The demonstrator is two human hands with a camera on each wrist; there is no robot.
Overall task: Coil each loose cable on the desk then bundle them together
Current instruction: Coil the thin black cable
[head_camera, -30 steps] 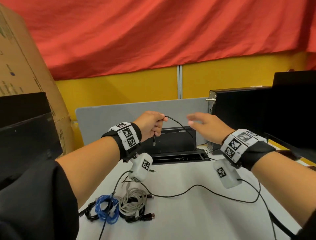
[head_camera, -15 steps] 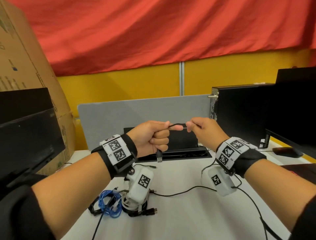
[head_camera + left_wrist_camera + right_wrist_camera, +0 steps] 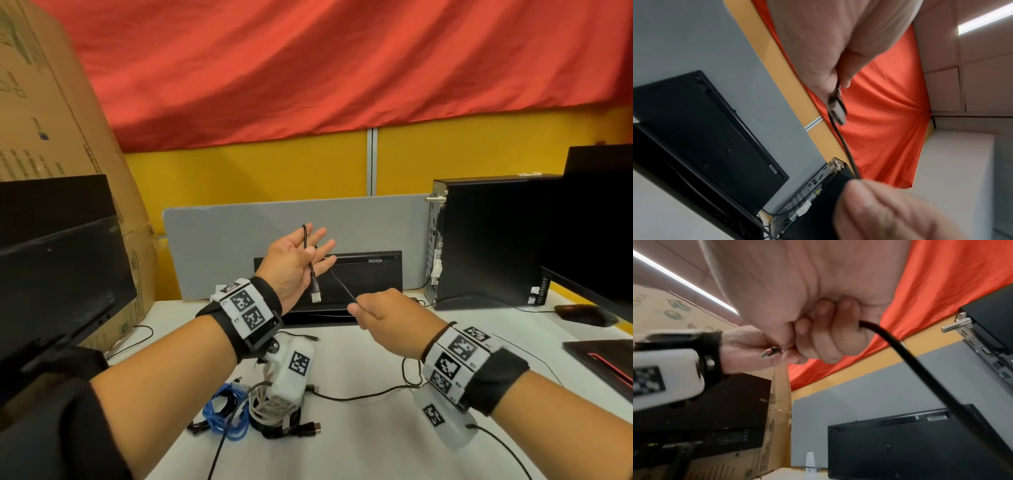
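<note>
A thin black cable (image 3: 342, 286) stretches between both raised hands. My left hand (image 3: 308, 253) is held palm toward me with fingers spread; the cable loops over the fingers and the thumb pins it to the palm, its USB plug (image 3: 315, 296) dangling below. The left wrist view shows the thumb pinching it just above the plug (image 3: 836, 108). My right hand (image 3: 356, 306), lower and to the right, is curled and pinches the cable (image 3: 920, 369), which trails to the desk (image 3: 359, 397). Blue (image 3: 222, 411), white (image 3: 265, 406) and black (image 3: 294, 428) coils lie on the desk under my left wrist.
A grey divider (image 3: 222, 246) and a black flat device (image 3: 363, 274) stand behind the hands. A PC tower (image 3: 486, 240) and monitor (image 3: 596, 222) are on the right, with a mouse (image 3: 582, 313). A monitor (image 3: 58, 267) and cardboard box (image 3: 51, 120) fill the left.
My left hand has opened from a fist, turned palm toward me and risen, the cable now draped over its fingers. My right hand has dropped lower and right, drawing the cable taut.
</note>
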